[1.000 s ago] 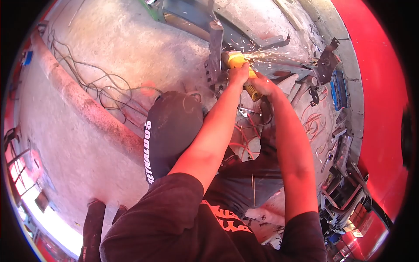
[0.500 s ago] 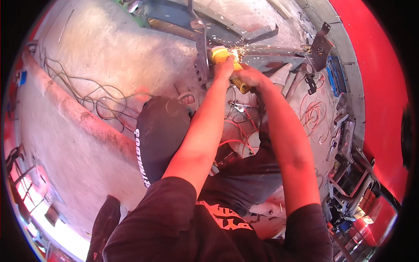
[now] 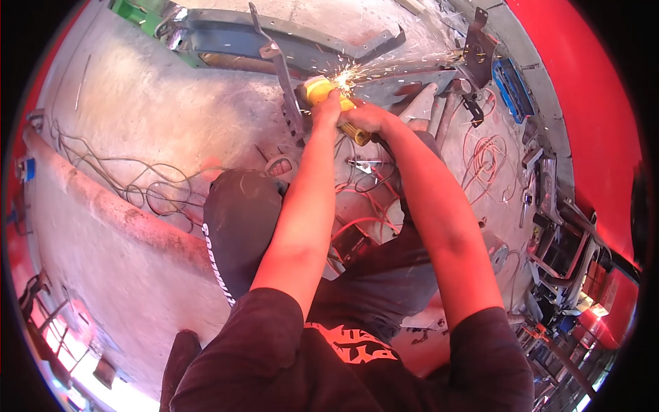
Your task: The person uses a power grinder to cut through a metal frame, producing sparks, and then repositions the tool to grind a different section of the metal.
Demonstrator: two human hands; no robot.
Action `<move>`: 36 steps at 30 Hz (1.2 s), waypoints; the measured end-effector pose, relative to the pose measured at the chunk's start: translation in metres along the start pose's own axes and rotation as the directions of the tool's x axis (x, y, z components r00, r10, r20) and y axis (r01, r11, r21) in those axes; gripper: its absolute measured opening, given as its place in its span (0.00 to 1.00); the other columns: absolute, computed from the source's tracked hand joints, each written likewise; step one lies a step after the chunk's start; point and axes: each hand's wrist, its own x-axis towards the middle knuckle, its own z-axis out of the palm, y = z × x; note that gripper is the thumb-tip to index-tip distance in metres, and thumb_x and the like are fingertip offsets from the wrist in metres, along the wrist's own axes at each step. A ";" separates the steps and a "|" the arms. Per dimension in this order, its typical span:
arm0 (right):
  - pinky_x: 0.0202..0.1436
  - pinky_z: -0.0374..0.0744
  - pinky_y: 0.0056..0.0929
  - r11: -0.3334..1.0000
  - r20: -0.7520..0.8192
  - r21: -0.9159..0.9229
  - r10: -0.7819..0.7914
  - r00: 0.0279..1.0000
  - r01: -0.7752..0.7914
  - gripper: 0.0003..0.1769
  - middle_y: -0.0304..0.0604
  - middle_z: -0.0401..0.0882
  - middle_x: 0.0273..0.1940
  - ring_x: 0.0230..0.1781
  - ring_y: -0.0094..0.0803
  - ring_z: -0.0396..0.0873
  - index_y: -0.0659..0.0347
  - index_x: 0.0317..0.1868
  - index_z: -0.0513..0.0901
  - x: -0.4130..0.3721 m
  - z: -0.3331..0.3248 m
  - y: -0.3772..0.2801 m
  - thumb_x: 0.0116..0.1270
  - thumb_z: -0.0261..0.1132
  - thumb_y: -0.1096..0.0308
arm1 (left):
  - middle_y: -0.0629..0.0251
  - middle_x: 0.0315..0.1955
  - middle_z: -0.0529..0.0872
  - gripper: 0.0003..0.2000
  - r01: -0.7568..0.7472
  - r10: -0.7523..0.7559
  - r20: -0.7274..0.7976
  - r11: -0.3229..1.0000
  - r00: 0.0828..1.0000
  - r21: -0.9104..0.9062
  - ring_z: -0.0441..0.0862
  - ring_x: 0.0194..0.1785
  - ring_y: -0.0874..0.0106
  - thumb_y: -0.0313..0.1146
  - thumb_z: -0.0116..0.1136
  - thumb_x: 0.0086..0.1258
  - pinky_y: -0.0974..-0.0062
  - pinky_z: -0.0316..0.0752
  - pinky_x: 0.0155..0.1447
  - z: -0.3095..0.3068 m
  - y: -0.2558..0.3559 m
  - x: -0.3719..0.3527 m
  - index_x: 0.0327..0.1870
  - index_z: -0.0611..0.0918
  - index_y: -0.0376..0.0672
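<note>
A yellow angle grinder [image 3: 318, 90] is gripped in both hands, throwing bright sparks toward the upper right. My left hand [image 3: 327, 110] is closed near its head. Further back, my right hand [image 3: 371, 118] wraps the yellow body, whose rear end shows below the fingers. The disc's contact point is lost in the glare. Beneath the sparks lies a long grey metal beam [image 3: 398, 84]. Just left of the grinder stands a narrow metal bracket [image 3: 283, 81] with holes along it.
Loose dark cables [image 3: 147, 182] and a rusty pipe [image 3: 113, 199] lie on the floor at left. At right are a coiled red cable [image 3: 486, 159], a blue tray-like object [image 3: 513, 90] and piled metal parts [image 3: 556, 254]. A dark cap [image 3: 240, 220] shows beside my left arm.
The view has shifted, so the grinder, hands and beam sit further left in the picture, and more of the green part at upper left shows. Both hands keep their hold as sparks fly.
</note>
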 end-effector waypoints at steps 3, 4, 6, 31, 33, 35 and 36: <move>0.52 0.80 0.35 1.000 -0.036 -0.004 -0.005 0.999 0.005 0.40 0.47 0.86 0.54 0.49 0.35 0.83 0.63 0.66 0.79 0.003 0.005 -0.004 0.55 0.73 0.52 | 0.56 0.51 0.86 0.26 0.052 -0.050 0.029 0.996 0.998 -0.075 0.87 0.49 0.63 0.50 0.58 0.75 0.59 0.82 0.50 -0.003 0.026 -0.040 0.62 0.79 0.35; 0.50 0.81 0.36 1.000 -0.051 0.006 -0.021 0.998 0.022 0.39 0.48 0.87 0.52 0.47 0.36 0.84 0.63 0.65 0.80 0.012 0.009 0.004 0.54 0.74 0.53 | 0.61 0.44 0.88 0.22 0.079 -0.076 0.033 0.993 0.997 -0.091 0.88 0.43 0.63 0.50 0.56 0.76 0.57 0.84 0.45 -0.003 0.030 -0.046 0.59 0.80 0.41; 0.49 0.81 0.37 0.998 -0.089 0.014 -0.052 0.995 0.054 0.38 0.49 0.87 0.50 0.45 0.37 0.85 0.63 0.63 0.81 0.022 0.011 0.015 0.53 0.74 0.54 | 0.61 0.45 0.88 0.22 0.023 -0.022 0.028 0.999 0.999 -0.039 0.88 0.44 0.63 0.50 0.56 0.77 0.57 0.83 0.45 -0.005 0.018 -0.024 0.59 0.80 0.42; 0.55 0.80 0.34 1.000 -0.006 -0.015 -0.012 1.000 0.012 0.41 0.45 0.85 0.55 0.52 0.34 0.83 0.62 0.70 0.76 0.015 -0.001 0.009 0.57 0.73 0.54 | 0.59 0.45 0.89 0.20 0.021 -0.015 0.125 0.999 0.992 -0.045 0.89 0.42 0.62 0.47 0.57 0.77 0.59 0.84 0.47 0.004 0.003 0.000 0.59 0.80 0.41; 0.53 0.80 0.35 0.999 -0.011 0.028 -0.031 0.999 0.032 0.38 0.45 0.86 0.52 0.49 0.34 0.83 0.62 0.66 0.79 0.020 0.001 0.011 0.55 0.74 0.55 | 0.59 0.45 0.89 0.20 0.014 -0.009 0.097 0.999 0.995 -0.051 0.89 0.42 0.62 0.46 0.57 0.78 0.59 0.84 0.46 0.002 0.007 -0.001 0.59 0.80 0.40; 0.49 0.80 0.37 0.998 -0.090 0.050 -0.036 0.995 0.041 0.34 0.46 0.88 0.47 0.44 0.35 0.83 0.62 0.58 0.84 0.034 0.003 0.025 0.51 0.75 0.54 | 0.59 0.46 0.89 0.20 0.013 -0.007 0.084 0.998 0.996 -0.068 0.89 0.43 0.62 0.46 0.56 0.78 0.59 0.84 0.46 0.003 0.009 -0.004 0.59 0.80 0.39; 0.49 0.80 0.37 0.997 -0.080 0.063 -0.028 0.996 0.033 0.34 0.46 0.88 0.47 0.44 0.35 0.83 0.62 0.58 0.84 0.033 0.004 0.023 0.51 0.75 0.54 | 0.56 0.50 0.87 0.24 0.028 -0.020 0.093 0.996 0.996 -0.083 0.88 0.46 0.62 0.47 0.58 0.76 0.61 0.84 0.49 0.002 0.014 -0.011 0.61 0.79 0.35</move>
